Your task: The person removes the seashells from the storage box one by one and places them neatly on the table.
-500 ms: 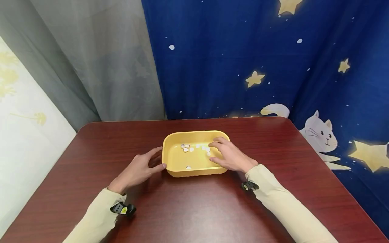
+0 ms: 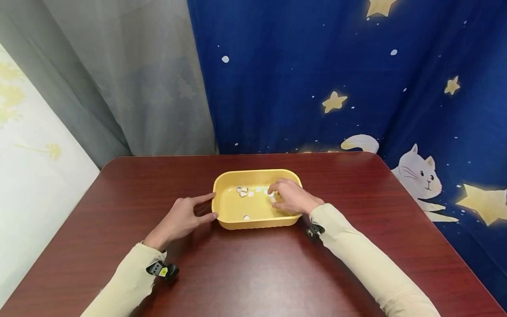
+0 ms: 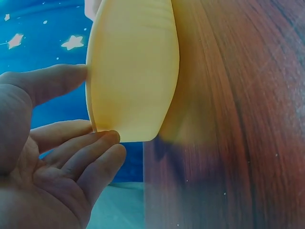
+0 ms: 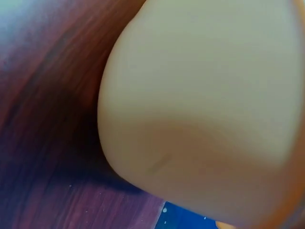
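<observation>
A shallow yellow plastic tray point(image 2: 231, 209) stands on the table in the head view. Several small, roundish white pieces point(image 2: 251, 193) lie scattered on its floor, a few with darker edges, and a lone one point(image 2: 246, 217) is by the near wall. At the tray's left end, my left hand point(image 2: 182, 221) touches the rim and wall with its thumb and fingertips, fingers mostly straight. My right hand point(image 2: 295, 197) reaches over the right end, thumb and fingers apart and bent down among the white pieces on that side. The tray's outer wall point(image 4: 200, 86) fills the right wrist view, hiding the right fingers.
The dark red-brown wooden table point(image 2: 253, 273) extends around the tray. Behind it hang a grey curtain point(image 2: 158, 88) and a blue curtain point(image 2: 277, 88) with stars and a white cat. A pale panel point(image 2: 35, 167) is at the left.
My right hand has moved slightly left and deeper into the tray, its fingers more bent and covering some white pieces. The left hand stays at the tray's left end.
</observation>
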{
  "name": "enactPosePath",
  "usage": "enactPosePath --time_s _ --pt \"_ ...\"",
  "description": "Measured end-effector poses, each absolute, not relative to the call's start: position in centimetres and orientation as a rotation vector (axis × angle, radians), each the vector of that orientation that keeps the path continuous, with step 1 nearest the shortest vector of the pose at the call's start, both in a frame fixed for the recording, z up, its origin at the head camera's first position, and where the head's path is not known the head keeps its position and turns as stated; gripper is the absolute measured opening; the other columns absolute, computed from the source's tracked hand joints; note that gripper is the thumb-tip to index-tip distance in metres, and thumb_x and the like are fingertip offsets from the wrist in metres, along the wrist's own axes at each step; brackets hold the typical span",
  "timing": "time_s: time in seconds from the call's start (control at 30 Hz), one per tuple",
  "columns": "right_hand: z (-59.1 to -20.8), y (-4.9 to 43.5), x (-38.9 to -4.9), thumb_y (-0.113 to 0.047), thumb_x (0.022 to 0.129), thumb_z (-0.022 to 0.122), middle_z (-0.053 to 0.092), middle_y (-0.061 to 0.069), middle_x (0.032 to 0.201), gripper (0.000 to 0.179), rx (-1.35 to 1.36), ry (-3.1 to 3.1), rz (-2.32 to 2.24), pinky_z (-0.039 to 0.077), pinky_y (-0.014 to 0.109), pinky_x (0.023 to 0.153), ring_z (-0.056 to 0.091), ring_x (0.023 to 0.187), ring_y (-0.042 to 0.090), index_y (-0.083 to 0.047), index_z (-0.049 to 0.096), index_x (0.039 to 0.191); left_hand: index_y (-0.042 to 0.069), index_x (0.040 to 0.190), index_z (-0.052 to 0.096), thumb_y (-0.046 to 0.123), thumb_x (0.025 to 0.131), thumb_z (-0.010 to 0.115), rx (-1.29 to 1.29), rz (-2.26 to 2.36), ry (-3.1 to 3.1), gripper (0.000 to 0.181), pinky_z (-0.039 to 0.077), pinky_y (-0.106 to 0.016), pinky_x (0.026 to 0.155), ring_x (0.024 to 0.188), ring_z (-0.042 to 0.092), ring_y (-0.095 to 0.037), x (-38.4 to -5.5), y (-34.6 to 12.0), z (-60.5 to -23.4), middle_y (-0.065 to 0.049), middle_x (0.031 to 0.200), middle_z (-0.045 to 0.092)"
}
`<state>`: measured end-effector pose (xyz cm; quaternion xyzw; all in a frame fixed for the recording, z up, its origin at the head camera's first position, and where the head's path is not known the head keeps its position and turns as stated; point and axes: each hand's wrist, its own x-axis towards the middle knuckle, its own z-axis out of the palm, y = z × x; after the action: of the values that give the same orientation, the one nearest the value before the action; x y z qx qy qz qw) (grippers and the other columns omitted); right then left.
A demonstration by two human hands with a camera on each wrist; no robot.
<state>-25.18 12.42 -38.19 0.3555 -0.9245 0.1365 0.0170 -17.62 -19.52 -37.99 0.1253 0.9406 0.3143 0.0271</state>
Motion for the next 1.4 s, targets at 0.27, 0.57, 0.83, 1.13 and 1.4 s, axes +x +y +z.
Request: enactPosePath --time_s 0.27,0.57,0.83,1.13,1.4 --pt "-38.7 12.0 -26.2 -0.003 0.077 0.074 0.070 0.008 0.085 0.023 1.058 -2.909 0.387 0.052 0.032 0.078 0.062 0.082 0.019 -0.003 0.074 0.099 0.016 0.144 0.057 0.037 0.089 0.076 0.364 0.951 2.888 0.062 0.045 -0.035 0.083 0.099 0.056 -0.022 -17.9 -19.2 -37.6 -0.015 0.140 0.062" --pt "-39.0 11.7 -26.3 0.001 0.074 0.072 0.062 -0.001 0.068 0.010 1.014 -2.914 0.347 0.045 0.026 0.064 0.053 0.069 0.015 -0.009 0.072 0.071 0.013 0.140 0.060 0.035 0.088 0.076 0.409 0.884 2.921 0.059 0.045 -0.032 0.079 0.087 0.056 -0.019 -18.1 -18.8 -37.3 -0.015 0.134 0.067" --pt "-39.4 11.5 -26.7 -0.001 0.073 0.072 0.067 -0.005 0.070 0.018 0.989 -2.906 0.304 0.046 0.025 0.062 0.055 0.068 0.011 -0.017 0.073 0.067 0.013 0.140 0.061 0.034 0.088 0.077 0.377 0.862 2.919 0.059 0.049 -0.035 0.087 0.108 0.060 -0.019 -18.2 -19.0 -37.2 -0.012 0.140 0.063" --pt "-39.2 11.5 -26.7 -0.002 0.073 0.074 0.056 -0.008 0.062 0.022 0.977 -2.942 0.364 0.039 0.024 0.057 0.052 0.066 0.013 -0.019 0.065 0.064 0.011 0.139 0.061 0.034 0.087 0.077 0.394 0.842 2.923 0.059 0.046 -0.034 0.082 0.097 0.057 -0.021 -18.3 -18.9 -37.1 -0.013 0.137 0.065" --pt "-38.2 11.7 -26.1 -0.001 0.074 0.074 0.066 -0.010 0.067 0.020 1.087 -2.856 0.525 0.046 0.023 0.064 0.058 0.068 0.009 -0.018 0.067 0.065 0.011 0.138 0.062 0.032 0.087 0.077 0.383 0.847 2.923 0.057 0.050 -0.037 0.089 0.107 0.060 -0.020 -18.3 -19.0 -37.1 -0.012 0.137 0.065"
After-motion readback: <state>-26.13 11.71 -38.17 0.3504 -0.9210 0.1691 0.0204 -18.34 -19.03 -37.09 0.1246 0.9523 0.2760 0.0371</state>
